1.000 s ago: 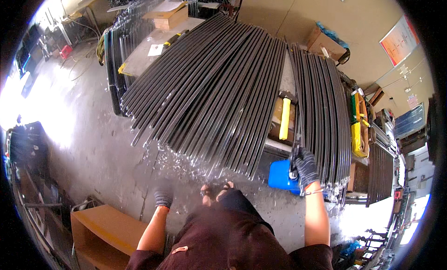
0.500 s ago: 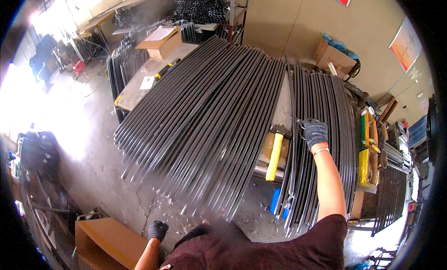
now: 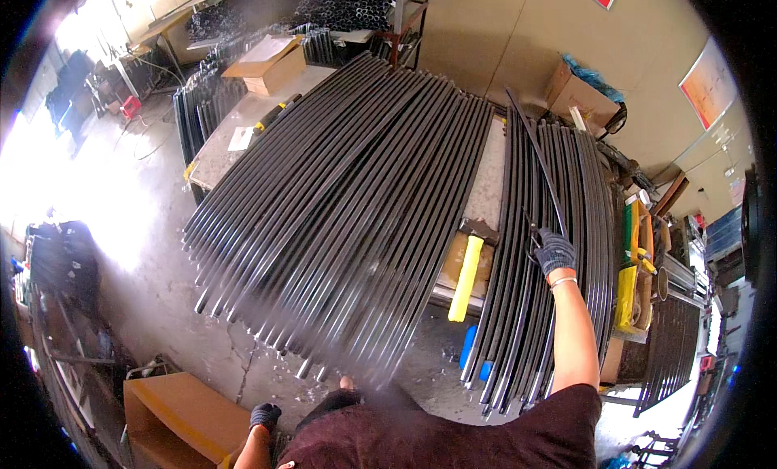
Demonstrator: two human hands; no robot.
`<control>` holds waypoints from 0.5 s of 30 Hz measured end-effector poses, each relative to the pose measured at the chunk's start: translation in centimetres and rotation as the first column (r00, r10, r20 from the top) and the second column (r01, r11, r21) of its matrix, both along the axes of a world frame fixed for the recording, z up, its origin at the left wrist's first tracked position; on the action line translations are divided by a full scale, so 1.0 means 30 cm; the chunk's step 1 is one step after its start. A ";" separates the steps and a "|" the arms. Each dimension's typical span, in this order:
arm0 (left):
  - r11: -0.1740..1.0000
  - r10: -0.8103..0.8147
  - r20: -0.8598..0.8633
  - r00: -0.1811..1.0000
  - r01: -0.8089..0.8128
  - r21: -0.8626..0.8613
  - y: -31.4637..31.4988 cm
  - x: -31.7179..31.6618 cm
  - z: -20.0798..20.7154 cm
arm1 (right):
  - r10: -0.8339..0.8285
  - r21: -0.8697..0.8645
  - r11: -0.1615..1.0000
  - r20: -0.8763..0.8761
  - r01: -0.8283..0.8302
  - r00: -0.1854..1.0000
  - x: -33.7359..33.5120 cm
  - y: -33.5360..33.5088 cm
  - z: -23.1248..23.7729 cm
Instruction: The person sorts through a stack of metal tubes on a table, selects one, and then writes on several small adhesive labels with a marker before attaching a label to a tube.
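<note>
My right hand (image 3: pixel 557 253), in a dark knit glove, is closed over the right-hand row of long black metal rods (image 3: pixel 595 202). One black rod (image 3: pixel 536 149) runs from this hand toward the wall, slanting across the others. A small dark tool with thin prongs (image 3: pixel 533 233) pokes out beside the fingers; its kind is unclear. Lower left, my gloved left hand (image 3: pixel 265 416) hangs with curled fingers beside a cardboard box (image 3: pixel 182 412), and nothing shows in it. A wider spread of rods (image 3: pixel 340 202) covers the table's left part.
Between the two rows lies a hammer with a yellow handle (image 3: pixel 464 283). Yellow bins (image 3: pixel 629 295) stand to the right. An opened carton (image 3: pixel 275 68) sits at the table's far left, and stacked tubes (image 3: pixel 344 8) fill a rack behind.
A rod by my right hand now slants across the row, its far end raised toward the wall. My right hand has shifted slightly nearer. My left hand is slightly lower.
</note>
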State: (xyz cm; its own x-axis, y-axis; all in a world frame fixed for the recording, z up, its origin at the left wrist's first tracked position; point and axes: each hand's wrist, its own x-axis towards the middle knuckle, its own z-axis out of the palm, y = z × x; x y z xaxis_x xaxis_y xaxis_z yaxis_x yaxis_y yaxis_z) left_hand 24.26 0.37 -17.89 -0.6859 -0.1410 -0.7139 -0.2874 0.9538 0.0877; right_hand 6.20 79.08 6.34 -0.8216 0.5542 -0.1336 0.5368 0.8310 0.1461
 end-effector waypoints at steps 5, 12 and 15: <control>0.984 -0.146 -0.040 0.988 0.150 0.101 -0.101 0.025 -0.157 | -0.272 -0.018 0.957 -0.392 0.288 0.879 0.102 0.082 -0.021; 0.861 -0.509 -0.059 0.859 0.509 -0.014 -0.137 -0.055 -0.135 | -0.280 0.174 0.927 -0.270 0.332 0.921 0.188 0.226 -0.006; 0.799 -0.601 -0.116 0.791 0.599 -0.050 -0.144 -0.060 -0.134 | -0.165 0.225 0.950 -0.219 0.215 0.962 0.194 0.277 -0.105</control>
State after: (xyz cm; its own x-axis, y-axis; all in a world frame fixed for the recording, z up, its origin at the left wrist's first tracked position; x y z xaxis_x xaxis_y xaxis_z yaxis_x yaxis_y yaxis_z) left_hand 22.47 -3.95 -21.90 -0.7145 0.3206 -0.6218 0.3552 0.9320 0.0725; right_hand 12.00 87.39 3.20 -0.6939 0.6976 0.1783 0.7195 0.6625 0.2081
